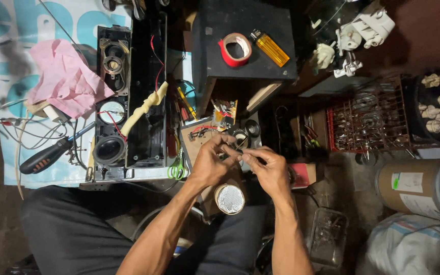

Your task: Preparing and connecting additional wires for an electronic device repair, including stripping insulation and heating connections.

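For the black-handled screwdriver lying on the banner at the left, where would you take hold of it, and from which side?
Probably by the thick black handle, coming down from above. The screwdriver lies flat and slanted, handle toward the lower left, and that end looks bare on top. Its thin blue shaft runs up-right among loose wires, so a grip there would likely snag.

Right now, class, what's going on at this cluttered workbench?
A seated person works over a crowded repair spot. The left hand and right hand meet over a circuit board, pinching some small part too tiny to identify. An opened speaker case lies to the left, beside a screwdriver and pink cloth. Red tape and a yellow lighter sit on a black box.
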